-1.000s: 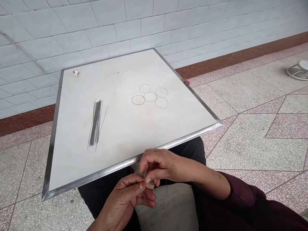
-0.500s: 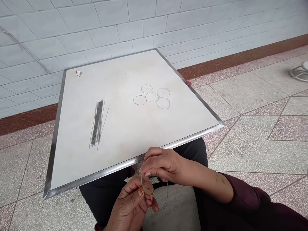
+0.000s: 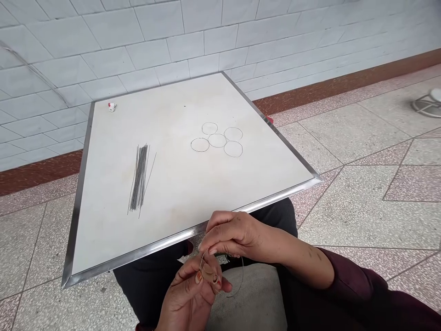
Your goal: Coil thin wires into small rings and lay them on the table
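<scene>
Over my lap, just below the table's front edge, my left hand (image 3: 191,287) pinches a thin wire (image 3: 242,276) between thumb and fingers. A tan wrap, like tape (image 3: 209,274), covers part of a left finger. Close above it, my right hand (image 3: 234,234) is closed, with thumb and index fingertip pinching the same wire. The wire bends in a curve from the fingers, and its free end hangs at the right over the grey cloth. Wire rings (image 3: 217,140), several of them, lie on the table. To their left is a bundle of straight wires (image 3: 139,179).
The white table (image 3: 165,119) has a metal rim and stands against a tiled wall (image 3: 186,50). A small red and white object (image 3: 112,107) sits at its far left corner. On the floor at right stands a round stool (image 3: 429,103), partly cut off.
The wire's free part has swung to the right into a wider curve. My left hand has turned slightly at the fingers. The right hand has barely moved.
</scene>
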A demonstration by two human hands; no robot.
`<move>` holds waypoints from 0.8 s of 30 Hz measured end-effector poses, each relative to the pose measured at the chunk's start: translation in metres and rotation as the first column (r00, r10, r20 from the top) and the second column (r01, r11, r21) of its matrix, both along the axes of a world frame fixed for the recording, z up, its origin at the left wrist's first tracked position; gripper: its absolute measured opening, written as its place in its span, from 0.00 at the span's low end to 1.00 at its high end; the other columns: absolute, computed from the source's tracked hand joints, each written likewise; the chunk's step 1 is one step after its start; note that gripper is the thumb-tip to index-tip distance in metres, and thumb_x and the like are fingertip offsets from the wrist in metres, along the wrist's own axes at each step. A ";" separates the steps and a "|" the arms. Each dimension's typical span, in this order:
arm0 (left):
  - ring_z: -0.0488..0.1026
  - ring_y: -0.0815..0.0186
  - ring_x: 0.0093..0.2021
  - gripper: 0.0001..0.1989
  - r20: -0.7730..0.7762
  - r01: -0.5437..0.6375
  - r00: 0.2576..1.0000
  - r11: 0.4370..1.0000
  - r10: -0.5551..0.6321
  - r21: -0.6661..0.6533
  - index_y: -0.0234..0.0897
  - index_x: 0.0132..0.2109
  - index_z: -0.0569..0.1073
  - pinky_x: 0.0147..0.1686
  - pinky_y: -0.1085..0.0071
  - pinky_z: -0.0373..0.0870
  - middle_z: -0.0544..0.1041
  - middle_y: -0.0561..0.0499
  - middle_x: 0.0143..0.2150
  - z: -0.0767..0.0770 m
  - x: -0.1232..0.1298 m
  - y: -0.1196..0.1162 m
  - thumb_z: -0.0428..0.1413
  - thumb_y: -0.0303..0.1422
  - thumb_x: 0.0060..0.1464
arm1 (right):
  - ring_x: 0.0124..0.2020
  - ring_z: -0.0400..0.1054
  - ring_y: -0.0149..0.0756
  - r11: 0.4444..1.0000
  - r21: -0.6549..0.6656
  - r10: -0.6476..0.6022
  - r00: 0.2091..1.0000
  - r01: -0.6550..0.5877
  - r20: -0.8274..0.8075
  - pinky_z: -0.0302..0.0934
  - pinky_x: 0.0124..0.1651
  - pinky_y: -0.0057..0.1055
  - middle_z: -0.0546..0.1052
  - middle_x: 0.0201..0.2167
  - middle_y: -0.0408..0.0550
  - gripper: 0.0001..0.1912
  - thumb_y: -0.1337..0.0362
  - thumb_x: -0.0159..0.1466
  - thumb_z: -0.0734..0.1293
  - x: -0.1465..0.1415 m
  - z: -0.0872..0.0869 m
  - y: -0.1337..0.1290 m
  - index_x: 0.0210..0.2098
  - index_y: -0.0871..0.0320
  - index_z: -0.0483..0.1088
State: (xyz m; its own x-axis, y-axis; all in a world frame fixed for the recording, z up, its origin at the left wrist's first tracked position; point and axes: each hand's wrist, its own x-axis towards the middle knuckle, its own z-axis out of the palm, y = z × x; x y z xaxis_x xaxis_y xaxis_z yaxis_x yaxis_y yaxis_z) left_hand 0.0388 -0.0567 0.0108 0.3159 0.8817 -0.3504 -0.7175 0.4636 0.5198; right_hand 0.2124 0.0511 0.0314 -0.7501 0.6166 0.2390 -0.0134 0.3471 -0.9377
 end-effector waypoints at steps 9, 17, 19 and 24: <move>0.63 0.69 0.31 0.06 -0.086 -0.100 0.992 0.994 0.097 -0.037 0.38 0.29 0.79 0.34 0.70 0.67 0.66 0.52 0.29 -0.002 0.003 0.001 0.63 0.34 0.52 | 0.19 0.62 0.15 0.971 -0.237 -0.019 0.997 0.035 0.070 0.63 0.23 0.16 0.68 0.38 0.44 0.07 0.64 0.68 0.66 0.001 0.001 -0.002 0.44 0.58 0.74; 0.63 0.69 0.30 0.06 -0.103 -0.141 0.985 0.989 0.137 -0.037 0.38 0.28 0.78 0.33 0.72 0.67 0.65 0.53 0.28 0.001 0.007 0.002 0.63 0.33 0.52 | 0.19 0.61 0.16 0.946 -0.310 -0.085 0.996 0.092 0.036 0.61 0.23 0.18 0.68 0.37 0.43 0.07 0.63 0.67 0.67 -0.003 0.001 -0.002 0.39 0.60 0.73; 0.64 0.69 0.32 0.05 -0.098 -0.189 0.978 0.981 0.185 -0.039 0.39 0.29 0.77 0.35 0.71 0.67 0.66 0.53 0.30 -0.001 0.007 0.003 0.63 0.33 0.52 | 0.22 0.63 0.21 0.925 -0.366 -0.088 0.994 0.106 0.065 0.62 0.25 0.20 0.69 0.33 0.42 0.09 0.60 0.68 0.65 -0.003 0.001 -0.002 0.40 0.60 0.71; 0.64 0.69 0.33 0.06 -0.096 -0.211 0.974 0.976 0.206 -0.049 0.38 0.29 0.76 0.37 0.72 0.66 0.66 0.53 0.31 -0.003 0.006 0.004 0.64 0.32 0.51 | 0.23 0.59 0.24 0.906 -0.418 -0.049 0.998 0.063 0.045 0.57 0.26 0.21 0.65 0.24 0.38 0.14 0.55 0.72 0.58 -0.004 -0.002 -0.003 0.43 0.59 0.66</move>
